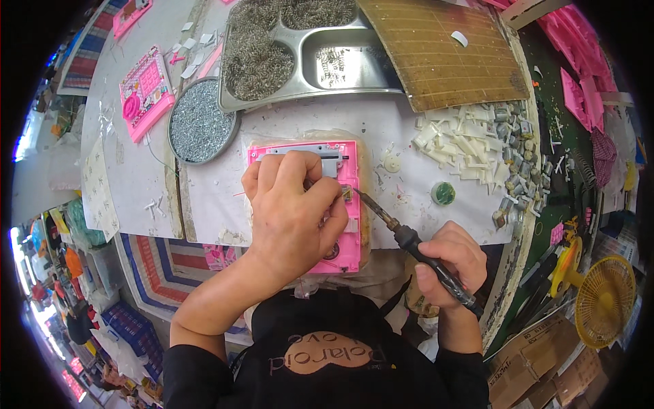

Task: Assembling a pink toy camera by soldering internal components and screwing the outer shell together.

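Plastic, the pink toy shell (344, 255) looks light and stiff, pinned flat by the left hand (293, 211) while the right hand (453, 262) clenches the soldering iron (409, 238) by its handle.

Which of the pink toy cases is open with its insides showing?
The pink case under the left hand, open side up, soldering iron tip on it. The other pink case, upper left, lies closed, face up.

Glossy pink plastic casing (344, 204), matt black-handled metal soldering iron (415, 245), shiny steel tray (347, 61), rough brown cutting mat (443, 54).
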Motion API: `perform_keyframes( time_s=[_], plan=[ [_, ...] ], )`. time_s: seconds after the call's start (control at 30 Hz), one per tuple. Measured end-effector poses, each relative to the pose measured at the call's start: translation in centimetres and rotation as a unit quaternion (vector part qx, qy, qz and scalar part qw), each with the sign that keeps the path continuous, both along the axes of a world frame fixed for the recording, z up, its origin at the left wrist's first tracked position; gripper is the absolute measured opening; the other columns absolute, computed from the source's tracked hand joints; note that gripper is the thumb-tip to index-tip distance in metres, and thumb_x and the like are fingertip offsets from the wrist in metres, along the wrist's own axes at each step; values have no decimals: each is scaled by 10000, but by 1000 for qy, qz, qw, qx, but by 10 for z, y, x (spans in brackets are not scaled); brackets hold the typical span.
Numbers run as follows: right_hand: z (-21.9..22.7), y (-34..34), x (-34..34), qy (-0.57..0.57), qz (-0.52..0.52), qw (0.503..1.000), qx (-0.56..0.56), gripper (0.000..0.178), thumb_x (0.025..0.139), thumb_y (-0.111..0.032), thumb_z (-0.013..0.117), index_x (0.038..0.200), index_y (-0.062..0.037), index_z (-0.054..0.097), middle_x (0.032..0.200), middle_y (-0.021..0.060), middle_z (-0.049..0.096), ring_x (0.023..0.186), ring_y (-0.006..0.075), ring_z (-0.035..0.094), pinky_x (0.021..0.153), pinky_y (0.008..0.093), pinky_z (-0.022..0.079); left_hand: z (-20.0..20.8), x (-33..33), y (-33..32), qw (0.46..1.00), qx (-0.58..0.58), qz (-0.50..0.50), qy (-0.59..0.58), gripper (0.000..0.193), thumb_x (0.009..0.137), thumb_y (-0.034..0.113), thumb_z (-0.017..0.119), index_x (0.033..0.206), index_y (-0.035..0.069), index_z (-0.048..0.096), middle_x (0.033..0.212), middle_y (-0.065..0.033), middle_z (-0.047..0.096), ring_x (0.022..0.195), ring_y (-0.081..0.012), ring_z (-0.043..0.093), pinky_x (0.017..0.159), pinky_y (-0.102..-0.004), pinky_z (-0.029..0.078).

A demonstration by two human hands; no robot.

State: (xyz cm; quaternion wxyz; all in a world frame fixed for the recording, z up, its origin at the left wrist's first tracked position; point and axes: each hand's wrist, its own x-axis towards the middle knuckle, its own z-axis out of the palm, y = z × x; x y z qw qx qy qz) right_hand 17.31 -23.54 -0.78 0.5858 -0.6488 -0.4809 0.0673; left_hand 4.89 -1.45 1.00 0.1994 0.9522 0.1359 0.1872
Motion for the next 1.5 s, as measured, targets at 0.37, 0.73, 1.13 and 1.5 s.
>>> perform_keyframes(
  time_s=[0.37,0.73,1.13,1.5],
  plan=[
    [-1,5,-1,6,12,1000,-10,283,758,-37,780,1026,-7,694,689,71,605,554,217,542,523,317,421,1,0,-1,1000,-8,4,16,110,727,146,766,798,126,685,964,-41,508,930,-269,494,893,-460,338],
    [-2,-3,-2,-4,-2,1000,4,274,754,-35,772,1014,4,692,687,76,607,560,217,543,525,320,421,3,1,-1,1000,3,0,15,127,720,118,776,820,111,698,957,-57,516,927,-271,508,877,-435,345],
    [2,-5,1,-8,-4,1000,6,268,759,-48,774,1007,7,688,670,69,587,552,213,526,513,316,399,3,2,-2,1000,16,5,14,126,724,124,776,830,109,708,953,-57,521,925,-272,516,910,-449,344],
    [4,-9,3,-11,-23,1000,6,244,782,-83,780,991,7,690,662,69,581,552,211,519,517,314,398,7,-6,1,1000,18,-3,2,293,729,144,819,982,71,691,997,-65,549,964,-290,535,938,-458,373]
  ],
)
